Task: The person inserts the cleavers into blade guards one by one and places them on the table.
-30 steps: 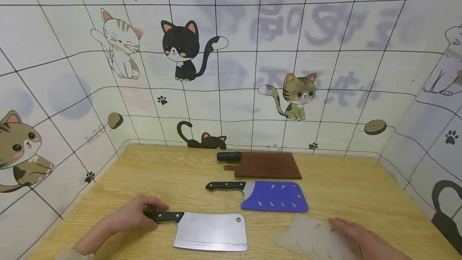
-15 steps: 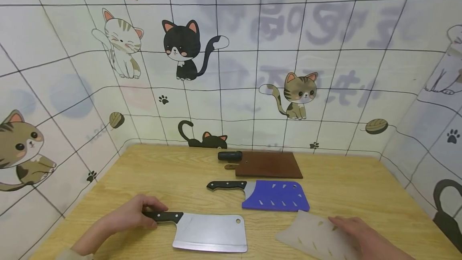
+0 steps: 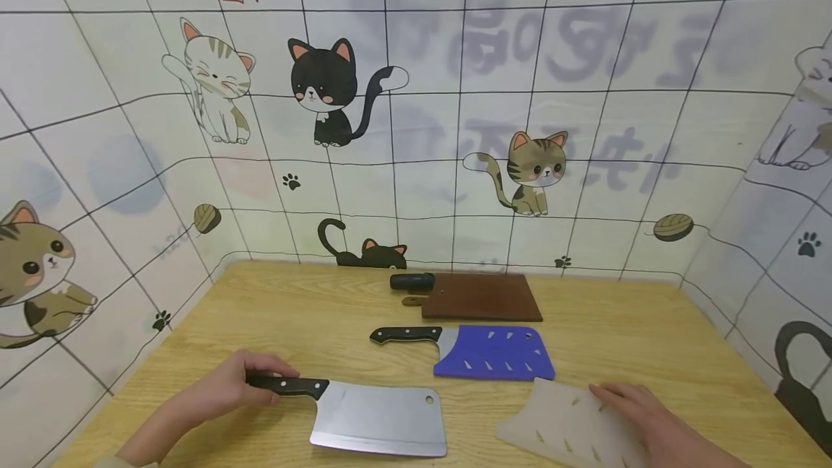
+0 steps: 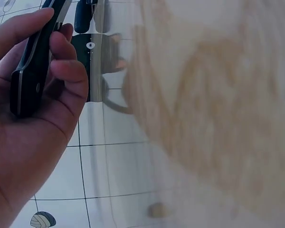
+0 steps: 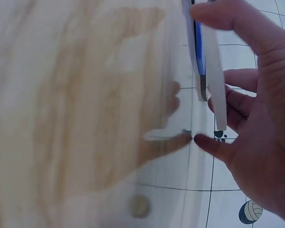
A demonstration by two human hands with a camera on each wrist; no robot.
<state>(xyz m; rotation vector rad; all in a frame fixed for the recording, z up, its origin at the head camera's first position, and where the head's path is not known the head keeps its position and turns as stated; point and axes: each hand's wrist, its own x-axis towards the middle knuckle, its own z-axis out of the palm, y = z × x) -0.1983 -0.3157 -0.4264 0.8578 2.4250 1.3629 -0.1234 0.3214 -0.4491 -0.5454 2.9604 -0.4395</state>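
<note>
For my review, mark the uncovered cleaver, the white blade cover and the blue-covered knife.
Uncovered cleaver [image 3: 379, 419], head view: middle of its bare metal blade.
White blade cover [image 3: 564, 422], head view: its slotted flat face.
Blue-covered knife [image 3: 484, 353], head view: its blue-sheathed blade.

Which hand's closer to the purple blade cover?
Right. The right hand, holding the pale cover, is just right of the purple cover and nearer the camera; the left hand, gripping the bare cleaver, is farther away, leftward.
</note>
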